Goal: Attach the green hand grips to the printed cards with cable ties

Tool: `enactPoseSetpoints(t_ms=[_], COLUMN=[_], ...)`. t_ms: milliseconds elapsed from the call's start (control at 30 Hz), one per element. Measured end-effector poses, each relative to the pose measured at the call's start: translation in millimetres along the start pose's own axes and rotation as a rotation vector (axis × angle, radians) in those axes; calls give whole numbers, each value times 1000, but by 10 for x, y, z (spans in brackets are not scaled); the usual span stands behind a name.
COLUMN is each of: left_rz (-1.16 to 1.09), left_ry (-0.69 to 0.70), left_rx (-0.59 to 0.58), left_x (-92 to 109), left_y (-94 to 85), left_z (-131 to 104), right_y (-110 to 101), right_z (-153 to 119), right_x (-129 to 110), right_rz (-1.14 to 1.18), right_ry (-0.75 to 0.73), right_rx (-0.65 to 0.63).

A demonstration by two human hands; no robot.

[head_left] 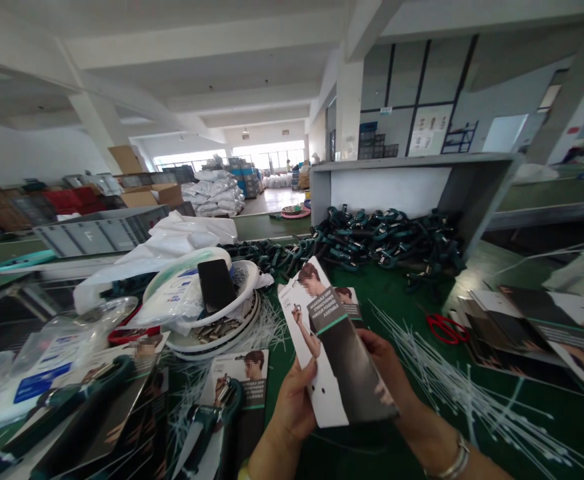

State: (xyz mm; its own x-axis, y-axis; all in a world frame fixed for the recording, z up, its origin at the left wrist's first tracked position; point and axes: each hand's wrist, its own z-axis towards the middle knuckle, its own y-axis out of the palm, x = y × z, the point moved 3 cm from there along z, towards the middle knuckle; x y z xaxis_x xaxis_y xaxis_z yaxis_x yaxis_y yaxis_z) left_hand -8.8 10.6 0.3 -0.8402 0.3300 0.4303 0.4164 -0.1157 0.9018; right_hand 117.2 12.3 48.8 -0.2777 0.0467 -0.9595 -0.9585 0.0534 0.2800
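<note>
A printed card (339, 353) with a white half and a dark half is held up above the green table. My left hand (295, 400) grips its lower left edge, thumb on the front. Behind its right side is my right hand (387, 367), closed on the card, with some fingers hidden by it. Another card (349, 301) shows partly behind the held one. To the left, a card (257, 400) lies with a dark green hand grip strengthener (229, 407) on it. White cable ties (452, 377) are spread right of my right hand.
A tipped grey crate (487, 207) spills many grip strengtheners (392, 240) at the back. Red scissors (446, 329) and stacked cards (537, 333) lie right. Left are a phone (217, 285) on white bowls, plastic bags (47, 373) and carded grips (82, 400).
</note>
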Motion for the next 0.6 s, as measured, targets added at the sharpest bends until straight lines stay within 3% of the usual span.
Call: enactPoseSetpoints(t_ms=[100,167,267,367,600], left_rz=[-75,-132,-197,-153,-100], left_ry=[-123,-185,-142,-55,-41], left_rx=[-63,-91,-91,-68,-34], left_x=[-1,-2,1,-12,-50], left_y=[-71,-135,-266,-415,-597], left_z=[3,11,38,66,123], right_y=[27,80,194,294,406], right_z=[41,44,32,38,41], right_x=[-44,-122,-239,-280,-106], right_rz=[-270,-508,-714,-740,-618], right_ry=[-65,-206,-419,-527,-308], right_rx=[-46,-111,-199,-240,-194])
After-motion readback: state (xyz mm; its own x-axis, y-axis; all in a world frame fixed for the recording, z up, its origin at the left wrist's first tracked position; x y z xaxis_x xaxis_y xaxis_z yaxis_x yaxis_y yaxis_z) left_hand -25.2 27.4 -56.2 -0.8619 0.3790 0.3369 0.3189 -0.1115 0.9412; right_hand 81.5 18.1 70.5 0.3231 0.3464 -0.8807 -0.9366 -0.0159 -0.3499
